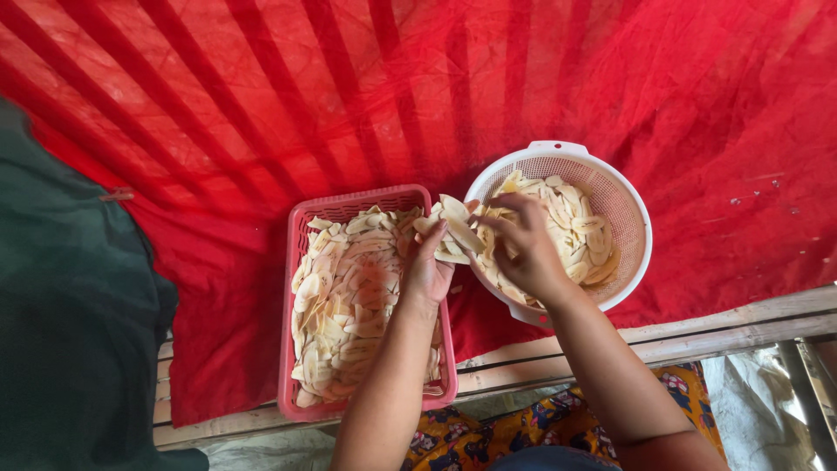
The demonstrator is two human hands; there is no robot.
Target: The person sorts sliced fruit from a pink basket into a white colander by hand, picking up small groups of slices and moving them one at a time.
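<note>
- Right now the left hand point(425, 272) has its fingers curled shut around a small stack of pale, flat, elongated slices point(451, 228), which stick up past the fingertips and fan out a little at the top.
- The right hand point(523, 249) meets that stack from the other side; its fingertips are pinched together on the edge of one or two of the slices, thumb and forefinger close, the other fingers bent in.
- The held stack sits in the air between the two containers, just above the gap where their rims nearly touch.
- Below the left forearm lies a rectangular pink plastic basket point(301, 218) with a perforated wall, filled with a layer of the same cream-coloured slices point(344, 305) lying flat and overlapping.
- Under the right hand stands a round white plastic colander point(632, 209) with a mesh wall and small handle tabs; a loose heap of slices point(580, 231) lies in it, some tinged yellow.
- Both containers rest on a red cloth point(261, 105) crossed by darker shadow stripes, spread over a slatted wooden platform point(741, 318).
- At the left edge a dark green fabric point(70, 305) covers part of the cloth.
- Near the bottom, patterned orange and blue clothing point(540, 427) shows between the person's arms.
</note>
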